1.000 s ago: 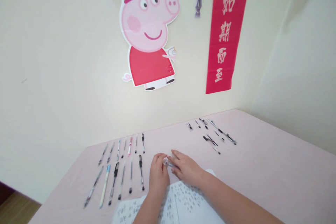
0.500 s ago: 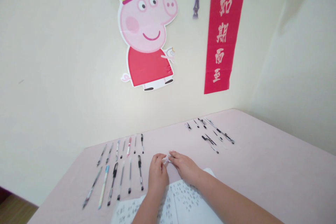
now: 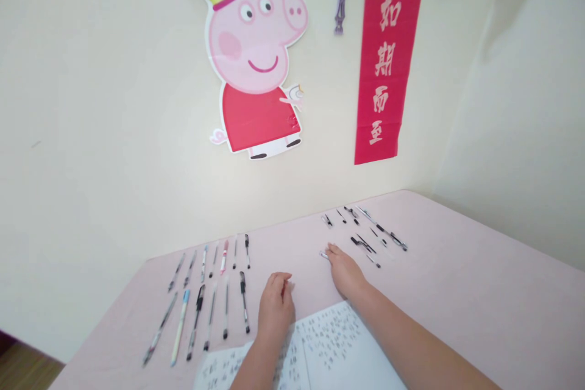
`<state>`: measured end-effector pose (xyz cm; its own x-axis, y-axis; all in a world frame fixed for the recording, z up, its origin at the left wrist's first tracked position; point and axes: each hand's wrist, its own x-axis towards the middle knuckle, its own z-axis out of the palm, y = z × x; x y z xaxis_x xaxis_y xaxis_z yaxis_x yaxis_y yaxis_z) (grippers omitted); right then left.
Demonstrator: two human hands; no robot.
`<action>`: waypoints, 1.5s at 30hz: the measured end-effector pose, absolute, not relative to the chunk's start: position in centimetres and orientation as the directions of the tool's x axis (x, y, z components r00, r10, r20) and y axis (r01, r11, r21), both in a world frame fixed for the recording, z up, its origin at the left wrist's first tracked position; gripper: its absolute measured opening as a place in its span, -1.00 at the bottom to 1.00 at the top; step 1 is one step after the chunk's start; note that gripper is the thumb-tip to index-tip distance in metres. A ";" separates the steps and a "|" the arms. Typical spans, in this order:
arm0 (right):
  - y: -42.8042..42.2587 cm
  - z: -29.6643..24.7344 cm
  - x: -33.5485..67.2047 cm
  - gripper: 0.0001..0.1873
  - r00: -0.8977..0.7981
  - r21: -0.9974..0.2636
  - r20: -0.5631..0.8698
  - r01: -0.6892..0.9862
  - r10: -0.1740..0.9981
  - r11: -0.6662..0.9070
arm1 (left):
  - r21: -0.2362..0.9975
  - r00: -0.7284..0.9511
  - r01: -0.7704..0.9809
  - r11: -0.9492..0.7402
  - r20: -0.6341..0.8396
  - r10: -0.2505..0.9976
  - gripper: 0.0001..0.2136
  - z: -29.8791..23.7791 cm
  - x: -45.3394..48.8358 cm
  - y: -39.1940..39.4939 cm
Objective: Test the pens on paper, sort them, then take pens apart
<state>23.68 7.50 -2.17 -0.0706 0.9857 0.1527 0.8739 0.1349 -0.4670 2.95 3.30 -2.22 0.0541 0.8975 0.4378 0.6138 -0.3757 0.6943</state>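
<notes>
My left hand (image 3: 275, 308) rests on the pink table (image 3: 457, 292) with its fingers curled in; what they hold, if anything, is hidden. My right hand (image 3: 345, 271) reaches out to the right and forward, its fingertips pinched on a small pale pen part (image 3: 323, 254). Just beyond it lies a scatter of loose pen parts (image 3: 365, 233). To the left of my left hand, several pens (image 3: 210, 292) lie in two neat rows.
A sheet of handwritten paper (image 3: 333, 347) lies under my forearms at the table's near edge. The table stands in a corner, with a cartoon pig cutout (image 3: 256, 67) and a red banner (image 3: 386, 55) on the wall behind.
My hands were together on a clear pen piece. They have come apart: the right hand has moved right and forward with a small part, while the left hand has stayed in place.
</notes>
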 end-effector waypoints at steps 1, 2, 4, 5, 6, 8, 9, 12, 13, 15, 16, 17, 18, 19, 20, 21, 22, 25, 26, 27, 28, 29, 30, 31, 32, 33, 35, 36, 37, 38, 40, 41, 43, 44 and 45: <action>7.7 -2.3 24.1 -0.50 -0.054 -0.465 0.158 0.877 0.986 0.123 | 0.703 0.060 0.610 -0.365 0.419 0.906 -0.79 -2.1 3.0 3.2; 7.8 -2.5 24.4 -0.50 -0.041 -0.461 0.164 0.880 0.986 0.113 | 0.710 0.067 0.606 -0.359 0.405 0.912 -0.79 -2.1 3.0 3.1; 8.1 -2.8 24.9 -0.49 -0.019 -0.440 0.177 0.893 0.984 0.097 | 0.722 0.081 0.593 -0.356 0.386 0.919 -0.79 -1.9 3.1 3.0; 8.3 -3.0 25.2 -0.49 -0.011 -0.424 0.186 0.901 0.982 0.090 | 0.728 0.087 0.586 -0.356 0.381 0.921 -0.79 -1.9 3.1 2.9; 8.4 -3.1 25.4 -0.49 -0.002 -0.410 0.198 0.908 0.980 0.085 | 0.734 0.089 0.579 -0.356 0.377 0.922 -0.80 -1.8 3.2 2.9; 8.5 -3.3 25.7 -0.49 0.019 -0.396 0.221 0.915 0.975 0.072 | 0.744 0.088 0.570 -0.348 0.366 0.926 -0.82 -1.7 3.2 2.9; 8.6 -3.3 25.8 -0.48 0.028 -0.397 0.229 0.915 0.973 0.067 | 0.747 0.087 0.569 -0.344 0.361 0.929 -0.83 -1.6 3.2 2.9; 8.5 -3.2 26.0 -0.47 0.056 -0.404 0.229 0.914 0.972 0.042 | 0.747 0.094 0.572 -0.339 0.350 0.932 -0.82 -1.6 3.2 2.9; 8.5 -3.1 26.1 -0.47 0.064 -0.398 0.224 0.917 0.972 0.031 | 0.745 0.097 0.573 -0.341 0.351 0.931 -0.82 -1.6 3.2 2.9; 8.3 -2.9 26.1 -0.47 0.077 -0.383 0.216 0.924 0.973 0.011 | 0.744 0.105 0.574 -0.343 0.349 0.931 -0.82 -1.7 3.2 2.9; 8.2 -2.7 26.0 -0.47 0.081 -0.376 0.214 0.927 0.973 0.005 | 0.743 0.107 0.575 -0.343 0.347 0.932 -0.83 -1.7 3.2 2.9; 8.2 -2.6 26.0 -0.47 0.083 -0.373 0.213 0.928 0.973 0.003 | 0.744 0.108 0.574 -0.342 0.346 0.932 -0.83 -1.7 3.2 2.9; 8.2 -2.5 26.0 -0.48 0.085 -0.374 0.214 0.928 0.973 0.001 | 0.744 0.107 0.573 -0.343 0.347 0.932 -0.83 -1.7 3.2 2.9; 8.2 -2.5 26.0 -0.48 0.088 -0.375 0.216 0.927 0.972 -0.001 | 0.746 0.103 0.571 -0.343 0.349 0.931 -0.83 -1.7 3.2 2.9; 8.2 -2.5 26.0 -0.48 0.091 -0.376 0.218 0.927 0.972 -0.003 | 0.747 0.099 0.570 -0.343 0.353 0.931 -0.83 -1.7 3.2 2.9; 8.2 -2.5 26.0 -0.49 0.093 -0.376 0.220 0.927 0.971 -0.003 | 0.747 0.095 0.569 -0.344 0.356 0.930 -0.83 -1.7 3.2 2.9; 8.3 -2.5 26.0 -0.49 0.093 -0.376 0.223 0.927 0.971 -0.002 | 0.747 0.094 0.569 -0.344 0.356 0.930 -0.83 -1.6 3.2 2.9; 8.4 -2.7 26.1 -0.51 0.086 -0.381 0.233 0.925 0.969 0.010 | 0.748 0.100 0.571 -0.338 0.346 0.933 -0.84 -1.7 3.2 2.9; 8.4 -2.7 26.1 -0.51 0.084 -0.385 0.237 0.923 0.968 0.014 | 0.749 0.101 0.570 -0.336 0.342 0.934 -0.84 -1.7 3.2 2.9; 8.5 -2.8 26.1 -0.51 0.082 -0.389 0.242 0.921 0.967 0.019 | 0.751 0.100 0.569 -0.334 0.340 0.935 -0.84 -1.7 3.2 2.9; 8.5 -2.8 26.1 -0.50 0.080 -0.387 0.247 0.922 0.966 0.023 | 0.753 0.101 0.567 -0.334 0.339 0.935 -0.83 -1.8 3.2 2.9; 8.5 -2.8 26.1 -0.50 0.077 -0.381 0.251 0.924 0.965 0.025 | 0.753 0.100 0.565 -0.337 0.342 0.934 -0.83 -1.8 3.2 2.9; 8.5 -2.8 26.1 -0.50 0.073 -0.371 0.253 0.928 0.965 0.027 | 0.754 0.099 0.563 -0.340 0.347 0.933 -0.83 -1.8 3.2 2.9; 8.5 -2.7 26.1 -0.50 0.070 -0.361 0.255 0.932 0.964 0.028 | 0.754 0.098 0.561 -0.343 0.351 0.931 -0.82 -1.9 3.2 3.0; 8.4 -2.6 26.1 -0.51 0.067 -0.352 0.258 0.935 0.964 0.029 | 0.754 0.095 0.559 -0.346 0.355 0.930 -0.82 -1.9 3.2 3.0; 8.4 -2.5 26.1 -0.51 0.066 -0.345 0.265 0.938 0.962 0.031 | 0.754 0.094 0.558 -0.347 0.358 0.929 -0.82 -1.9 3.2 3.0; 8.2 -2.1 26.0 -0.53 0.058 -0.327 0.288 0.944 0.956 0.041 | 0.755 0.091 0.558 -0.345 0.358 0.929 -0.82 -1.9 3.2 3.0; 8.1 -1.9 25.9 -0.54 0.050 -0.314 0.305 0.948 0.951 0.051 | 0.755 0.093 0.558 -0.345 0.356 0.930 -0.82 -1.9 3.2 3.0; 7.9 -1.6 25.8 -0.55 0.040 -0.300 0.324 0.952 0.945 0.063 | 0.754 0.094 0.559 -0.344 0.355 0.930 -0.82 -1.9 3.2 3.0; 7.8 -1.4 25.8 -0.57 0.027 -0.287 0.342 0.955 0.939 0.077 | 0.754 0.096 0.559 -0.345 0.355 0.930 -0.82 -1.9 3.2 3.0; 7.5 -0.9 25.7 -0.64 0.010 -0.273 0.374 0.957 0.927 0.100 | 0.752 0.100 0.561 -0.346 0.354 0.930 -0.82 -1.9 3.2 3.0; 7.4 -0.7 25.6 -0.67 0.010 -0.270 0.386 0.957 0.922 0.103 | 0.751 0.102 0.562 -0.347 0.353 0.930 -0.82 -2.0 3.2 3.0; 7.3 -0.5 25.6 -0.73 0.025 -0.270 0.398 0.959 0.917 0.091 | 0.749 0.105 0.563 -0.348 0.353 0.930 -0.82 -2.0 3.2 3.0; 7.3 -0.4 25.7 -0.75 0.040 -0.271 0.399 0.959 0.916 0.077 | 0.750 0.105 0.563 -0.348 0.353 0.930 -0.82 -2.1 3.1 3.0; 7.3 -0.4 25.7 -0.77 0.056 -0.273 0.398 0.960 0.916 0.060 | 0.750 0.104 0.563 -0.347 0.352 0.930 -0.82 -2.1 3.1 3.0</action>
<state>25.75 7.28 -0.37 0.0559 0.9157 0.3978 0.9601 0.0600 -0.2731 3.13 2.96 -2.11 0.1041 0.9301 0.3523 0.5626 -0.3472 0.7503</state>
